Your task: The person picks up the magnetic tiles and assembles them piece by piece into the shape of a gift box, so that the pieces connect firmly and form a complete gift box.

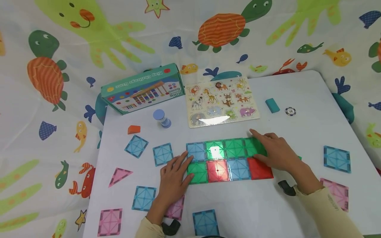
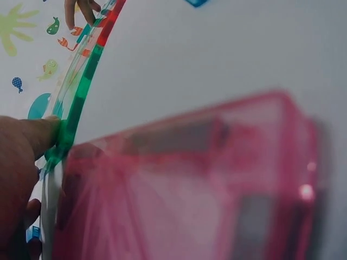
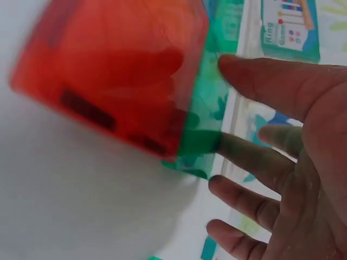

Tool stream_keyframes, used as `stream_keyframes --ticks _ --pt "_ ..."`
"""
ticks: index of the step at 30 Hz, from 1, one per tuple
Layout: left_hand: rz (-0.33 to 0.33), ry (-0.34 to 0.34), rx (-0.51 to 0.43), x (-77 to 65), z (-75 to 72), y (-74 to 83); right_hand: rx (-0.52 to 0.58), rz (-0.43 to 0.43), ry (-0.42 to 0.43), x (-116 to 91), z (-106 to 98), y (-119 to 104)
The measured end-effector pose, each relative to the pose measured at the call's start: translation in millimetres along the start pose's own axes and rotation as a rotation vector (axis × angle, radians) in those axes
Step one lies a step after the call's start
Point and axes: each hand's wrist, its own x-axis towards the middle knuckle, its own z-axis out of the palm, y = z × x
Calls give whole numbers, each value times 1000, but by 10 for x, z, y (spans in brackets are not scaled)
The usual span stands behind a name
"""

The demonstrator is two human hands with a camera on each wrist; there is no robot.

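In the head view, two rows of square magnetic tiles lie edge to edge: a blue tile [image 1: 195, 151] and several green tiles [image 1: 234, 147] at the back; a green tile [image 1: 197, 172], red tile [image 1: 217, 170], blue tile [image 1: 239, 169] and another red tile [image 1: 260, 168] in front. My left hand [image 1: 175, 177] rests its spread fingers on the block's left end. At the right end, my right hand [image 1: 278, 152] touches the back green tile, thumb near the seam, index finger reaching past the far edge. The right wrist view shows these fingers [image 3: 255, 157] loosely spread beside the tiles.
Loose blue tiles [image 1: 144, 198] and pink tiles [image 1: 110, 222] lie around the block; a pink tile [image 1: 175, 208] sits by my left wrist. Behind stand a game box [image 1: 146, 89], an hourglass [image 1: 162, 118] and an animal puzzle board [image 1: 221, 102]. A teal block [image 1: 272, 105] lies at back right.
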Motion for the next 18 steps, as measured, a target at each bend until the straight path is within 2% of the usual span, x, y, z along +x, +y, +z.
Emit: stream_keyframes --ticks 5,13,18 --pt "11 12 8 -23 -5 -1 -2 -13 8 -108 90 -73" --pt "16 21 24 -152 -45 -20 -63 -115 21 -340 225 -172" --pt "23 26 10 -212 -73 -13 -63 -115 55 -406 293 -211"
